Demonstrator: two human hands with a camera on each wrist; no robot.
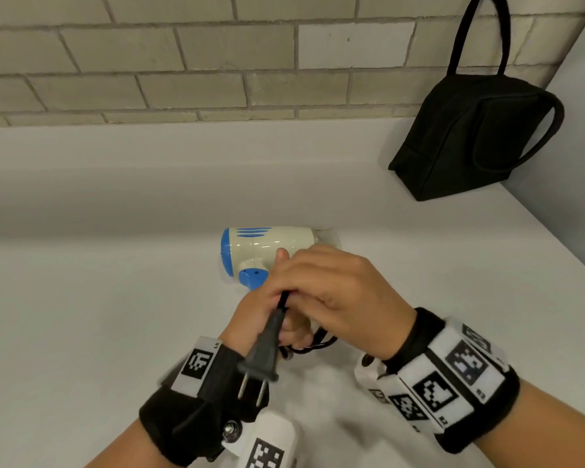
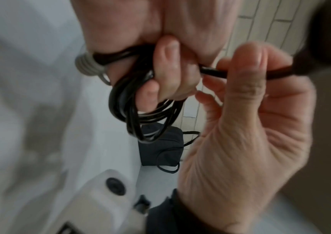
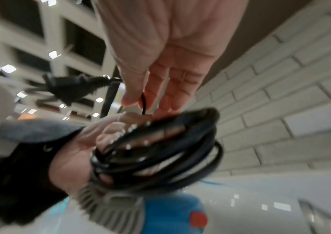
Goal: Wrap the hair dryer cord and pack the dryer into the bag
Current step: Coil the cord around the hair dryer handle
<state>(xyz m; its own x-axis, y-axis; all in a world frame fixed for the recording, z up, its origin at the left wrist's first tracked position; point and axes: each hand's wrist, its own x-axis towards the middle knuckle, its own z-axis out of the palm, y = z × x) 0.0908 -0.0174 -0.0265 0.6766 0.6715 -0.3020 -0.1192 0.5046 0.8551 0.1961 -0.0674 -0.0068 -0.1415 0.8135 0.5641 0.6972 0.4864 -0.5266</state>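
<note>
The cream and blue hair dryer is held above the white counter, nozzle pointing right. My left hand grips its handle end with the black cord coiled in several loops round the fingers. The grey strain relief shows beside them. My right hand lies over the left and pinches the free cord end between thumb and fingers, just short of the plug, which points back over my left wrist. The black bag stands at the back right.
A brick wall runs behind the counter, and a plain side wall closes its right end. The bag leans in that corner with one strap up against the bricks.
</note>
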